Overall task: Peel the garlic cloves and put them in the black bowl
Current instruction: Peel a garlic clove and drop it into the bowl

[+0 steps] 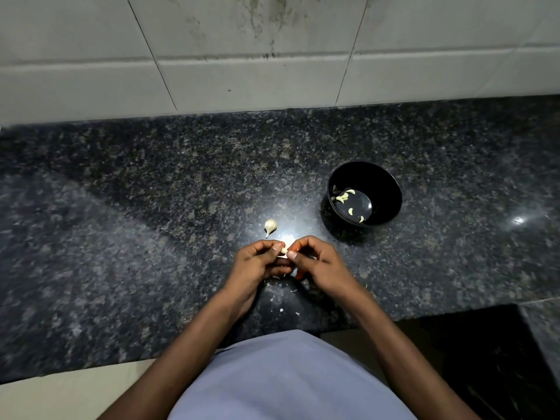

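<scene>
My left hand (257, 262) and my right hand (315, 262) meet over the counter's middle and pinch one pale garlic clove (284, 251) between thumbs and fingertips. Most of the clove is hidden by my fingers. A small whole garlic bulb (270, 226) with its stalk lies on the counter just beyond my left hand. The black bowl (385, 180) stands to the right and farther back, with several peeled cloves (345, 196) in its bottom.
Bits of white garlic skin (281, 310) lie scattered on the dark speckled granite counter (151, 207) under and behind my hands. An orange object (299, 273) peeks out under my right hand. A tiled wall (242, 56) rises behind. A black stovetop (485, 359) sits at lower right.
</scene>
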